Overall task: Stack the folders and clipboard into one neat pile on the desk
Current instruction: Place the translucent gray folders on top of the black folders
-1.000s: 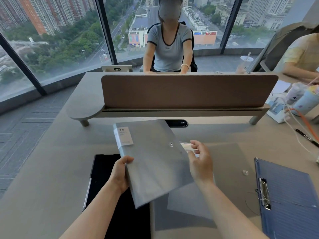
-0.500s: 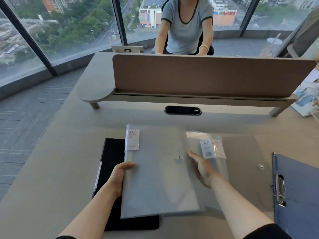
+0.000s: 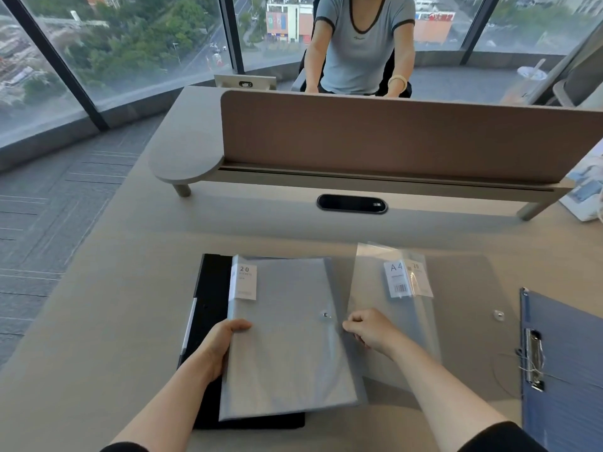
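Observation:
A grey folder [image 3: 287,340] with a "20" label lies on a black folder [image 3: 212,288], overlapping most of it and skewed a little. My left hand [image 3: 222,344] grips the grey folder's left edge, thumb on top. At its right edge, my right hand [image 3: 372,331] pinches it with curled fingers. To the right a clear A4 folder [image 3: 411,321] lies flat on a translucent snap-button folder [image 3: 483,340]. A blue clipboard [image 3: 567,370] with a metal clip lies at the far right.
All the folders lie on a beige desk [image 3: 130,321]. A brown divider screen [image 3: 391,135] on a low shelf crosses it behind the folders, with a black cable port [image 3: 351,203] below. A person sits opposite. Papers [image 3: 584,194] lie at the right edge.
The grey folder came down from a tilted, lifted hold and moved left onto the black folder. It uncovered the clear A4 folder. My right hand's fingers have curled at its edge.

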Demonstrator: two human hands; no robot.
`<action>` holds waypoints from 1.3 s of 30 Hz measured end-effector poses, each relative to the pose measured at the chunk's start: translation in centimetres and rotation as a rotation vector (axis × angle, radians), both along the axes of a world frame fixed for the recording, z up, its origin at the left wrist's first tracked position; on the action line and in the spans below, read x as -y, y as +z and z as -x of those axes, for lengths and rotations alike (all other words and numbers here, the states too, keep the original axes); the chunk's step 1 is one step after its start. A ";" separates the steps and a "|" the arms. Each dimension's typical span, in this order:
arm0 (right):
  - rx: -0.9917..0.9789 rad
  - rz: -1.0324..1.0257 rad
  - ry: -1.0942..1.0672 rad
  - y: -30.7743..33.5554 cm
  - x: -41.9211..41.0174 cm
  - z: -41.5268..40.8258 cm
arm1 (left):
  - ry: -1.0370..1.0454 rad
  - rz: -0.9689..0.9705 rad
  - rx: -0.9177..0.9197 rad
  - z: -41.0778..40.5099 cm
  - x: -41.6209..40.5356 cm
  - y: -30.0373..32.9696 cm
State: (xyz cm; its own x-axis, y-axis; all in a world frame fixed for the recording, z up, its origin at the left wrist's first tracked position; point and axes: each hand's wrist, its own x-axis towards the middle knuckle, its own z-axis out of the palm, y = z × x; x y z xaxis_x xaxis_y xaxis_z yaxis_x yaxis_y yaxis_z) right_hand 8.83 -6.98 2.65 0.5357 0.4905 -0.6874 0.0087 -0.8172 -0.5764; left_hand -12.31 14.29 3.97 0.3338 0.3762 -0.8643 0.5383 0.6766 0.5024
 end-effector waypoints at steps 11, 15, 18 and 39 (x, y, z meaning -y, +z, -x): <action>0.286 0.411 0.297 -0.3 -0.5 0.4 | -0.284 -0.776 -0.319 -0.5 2.1 -1.7; 0.291 0.429 0.283 0.1 -0.8 0.3 | -0.610 -1.228 -0.474 -0.8 3.3 -2.4; 0.161 0.334 0.115 0.1 -1.6 0.3 | -0.949 -1.283 -0.324 -2.0 4.5 -2.3; 0.388 0.279 0.280 -1.9 -9.2 3.5 | -1.392 -1.182 -0.199 -3.5 5.7 -4.5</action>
State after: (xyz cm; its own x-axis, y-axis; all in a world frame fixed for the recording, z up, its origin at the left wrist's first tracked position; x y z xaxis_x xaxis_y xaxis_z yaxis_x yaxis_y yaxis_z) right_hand 5.34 2.26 0.71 0.6507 0.4778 -0.5902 0.4160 -0.8745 -0.2493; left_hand -8.79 8.63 -0.54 0.8370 0.3183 -0.4450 0.4373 -0.8780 0.1945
